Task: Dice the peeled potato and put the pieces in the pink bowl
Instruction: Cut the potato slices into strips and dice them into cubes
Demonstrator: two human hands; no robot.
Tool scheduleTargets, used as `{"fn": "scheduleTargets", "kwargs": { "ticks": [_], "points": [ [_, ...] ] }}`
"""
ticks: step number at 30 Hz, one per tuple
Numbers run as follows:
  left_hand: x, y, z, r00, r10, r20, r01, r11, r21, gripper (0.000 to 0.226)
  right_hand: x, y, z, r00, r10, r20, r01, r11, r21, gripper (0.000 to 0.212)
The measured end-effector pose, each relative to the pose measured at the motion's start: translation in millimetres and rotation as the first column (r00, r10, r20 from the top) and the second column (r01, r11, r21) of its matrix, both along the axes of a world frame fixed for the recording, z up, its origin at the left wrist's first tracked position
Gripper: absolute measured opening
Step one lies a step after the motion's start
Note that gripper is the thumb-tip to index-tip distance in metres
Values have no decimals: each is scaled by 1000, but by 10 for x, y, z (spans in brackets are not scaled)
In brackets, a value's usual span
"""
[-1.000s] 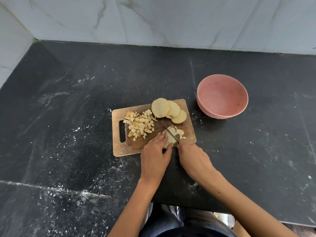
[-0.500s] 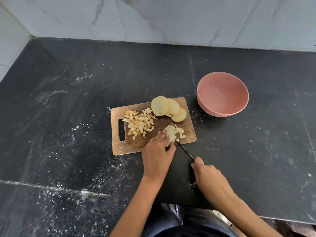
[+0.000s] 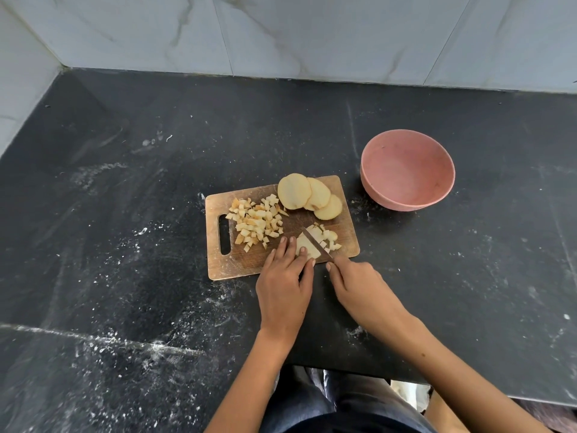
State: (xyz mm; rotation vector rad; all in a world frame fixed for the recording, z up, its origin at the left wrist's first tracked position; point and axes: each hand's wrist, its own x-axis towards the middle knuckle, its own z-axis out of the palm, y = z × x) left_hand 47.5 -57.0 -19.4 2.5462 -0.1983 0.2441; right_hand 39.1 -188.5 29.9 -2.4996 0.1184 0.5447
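While right fingers [image 3: 336, 270] clench the knife [image 3: 314, 241], hiding its handle, left fingers [image 3: 291, 245] press the potato [image 3: 312, 250].

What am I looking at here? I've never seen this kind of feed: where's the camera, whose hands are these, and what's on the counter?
No machine here: one camera sits on a person's head, looking down at their own bare hands. The left hand presses a potato slice flat on the cutting board; the right hand grips a knife whose blade lies across that slice. On the board lie a pile of diced pieces and three round slices. The pink bowl stands empty on the dark counter, right of the board.
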Motion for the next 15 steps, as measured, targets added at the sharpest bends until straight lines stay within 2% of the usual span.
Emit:
{"fn": "scheduleTargets", "kwargs": {
  "ticks": [4, 9, 13, 15],
  "points": [
    [12, -29, 0, 1000, 26, 11, -25, 999, -28, 19, 73, 83, -55, 999, 12, -52, -17, 995, -96, 24],
    [32, -52, 15, 999, 42, 9, -41, 998, -42, 16, 118, 223, -139, 995, 16, -94, -39, 967, -251, 13],
    [38, -64, 17, 999, 50, 19, -50, 998, -40, 14, 64, 165, -186, 991, 32, -127, -66, 958, -279, 23],
    [41, -67, 9, 998, 53, 25, -52, 998, -33, 14, -34, 89, -214, 990, 36, -134, -72, 959, -275, 16]
  ]
}}
